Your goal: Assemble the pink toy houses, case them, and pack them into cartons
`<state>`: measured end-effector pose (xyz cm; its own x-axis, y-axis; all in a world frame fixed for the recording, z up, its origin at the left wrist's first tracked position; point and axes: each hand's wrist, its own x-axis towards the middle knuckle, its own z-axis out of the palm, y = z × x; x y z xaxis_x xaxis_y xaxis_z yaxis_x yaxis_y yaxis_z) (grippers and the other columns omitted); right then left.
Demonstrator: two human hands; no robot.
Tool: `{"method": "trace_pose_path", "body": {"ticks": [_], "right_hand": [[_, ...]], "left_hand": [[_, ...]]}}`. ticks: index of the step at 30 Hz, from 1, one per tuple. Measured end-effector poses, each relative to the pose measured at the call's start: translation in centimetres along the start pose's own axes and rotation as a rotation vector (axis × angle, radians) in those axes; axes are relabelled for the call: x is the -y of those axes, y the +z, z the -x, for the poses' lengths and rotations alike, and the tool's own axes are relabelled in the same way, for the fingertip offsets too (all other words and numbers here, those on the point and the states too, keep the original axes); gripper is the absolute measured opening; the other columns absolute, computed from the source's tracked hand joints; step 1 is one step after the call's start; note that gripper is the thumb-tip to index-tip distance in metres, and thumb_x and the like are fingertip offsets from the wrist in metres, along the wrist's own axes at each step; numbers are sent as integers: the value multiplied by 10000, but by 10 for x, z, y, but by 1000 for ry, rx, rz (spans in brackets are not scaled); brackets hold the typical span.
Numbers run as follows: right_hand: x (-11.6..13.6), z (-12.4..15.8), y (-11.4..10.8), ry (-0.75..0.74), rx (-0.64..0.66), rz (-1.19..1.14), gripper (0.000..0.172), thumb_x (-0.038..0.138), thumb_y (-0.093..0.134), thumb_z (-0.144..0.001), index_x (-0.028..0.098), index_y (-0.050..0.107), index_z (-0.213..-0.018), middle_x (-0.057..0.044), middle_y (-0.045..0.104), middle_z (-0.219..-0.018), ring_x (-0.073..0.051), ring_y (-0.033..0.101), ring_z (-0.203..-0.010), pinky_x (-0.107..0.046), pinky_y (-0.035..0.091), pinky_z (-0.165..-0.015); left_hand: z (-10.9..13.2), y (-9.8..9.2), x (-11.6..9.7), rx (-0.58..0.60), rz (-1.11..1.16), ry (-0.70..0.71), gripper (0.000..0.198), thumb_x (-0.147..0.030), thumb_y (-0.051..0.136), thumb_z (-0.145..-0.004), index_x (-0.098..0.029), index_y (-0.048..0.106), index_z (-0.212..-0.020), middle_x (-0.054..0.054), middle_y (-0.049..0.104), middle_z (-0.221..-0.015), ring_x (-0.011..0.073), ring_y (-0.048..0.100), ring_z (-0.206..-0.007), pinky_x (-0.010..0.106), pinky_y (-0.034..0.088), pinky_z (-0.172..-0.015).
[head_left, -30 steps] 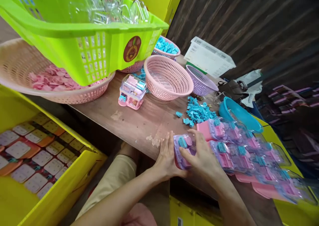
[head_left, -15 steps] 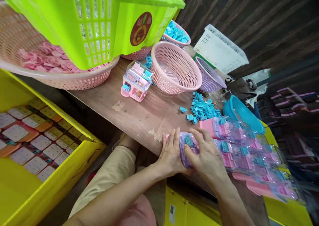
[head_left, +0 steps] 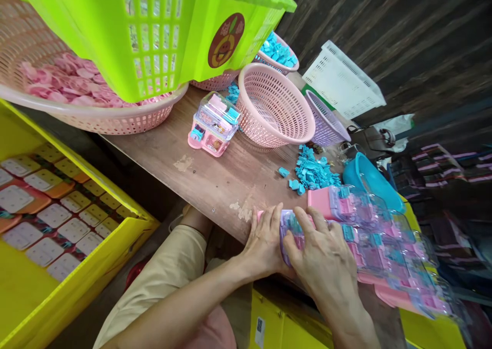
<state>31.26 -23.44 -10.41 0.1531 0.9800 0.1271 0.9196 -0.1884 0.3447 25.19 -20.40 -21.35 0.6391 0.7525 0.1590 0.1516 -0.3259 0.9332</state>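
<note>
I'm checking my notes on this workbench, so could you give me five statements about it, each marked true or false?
1. The left hand and right hand both touch one purple-framed pink plastic toy. True.
2. The pink plastic toy with a clear domed top is in the left hand. False: it stands on the brown wooden table, touched by neither hand.
3. Small blue plastic pieces lie in a loose pile on the table. True.
4. The large round pink perforated basket holds blue pieces. False: it holds flat pink plastic pieces.
5. The white slotted plastic crate is in front of the hands. False: it is beyond them, toward the back.
</note>
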Motion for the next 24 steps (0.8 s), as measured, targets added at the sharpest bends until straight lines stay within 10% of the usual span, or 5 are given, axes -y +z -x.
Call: {"method": "trace_pose_path", "body": {"ticks": [24], "right_hand": [[14,-8,-8,-29,29,178,241,240,491,-757,244,579,-981,-82,597,-931,-231,440,-691,-337,306,-541]], "left_hand": [[2,-1,0,-26,31,42,871,-323,590,-675,-132,117,-1381,201,358,-1379,318,307,-1306,606,73,-1087]]}}
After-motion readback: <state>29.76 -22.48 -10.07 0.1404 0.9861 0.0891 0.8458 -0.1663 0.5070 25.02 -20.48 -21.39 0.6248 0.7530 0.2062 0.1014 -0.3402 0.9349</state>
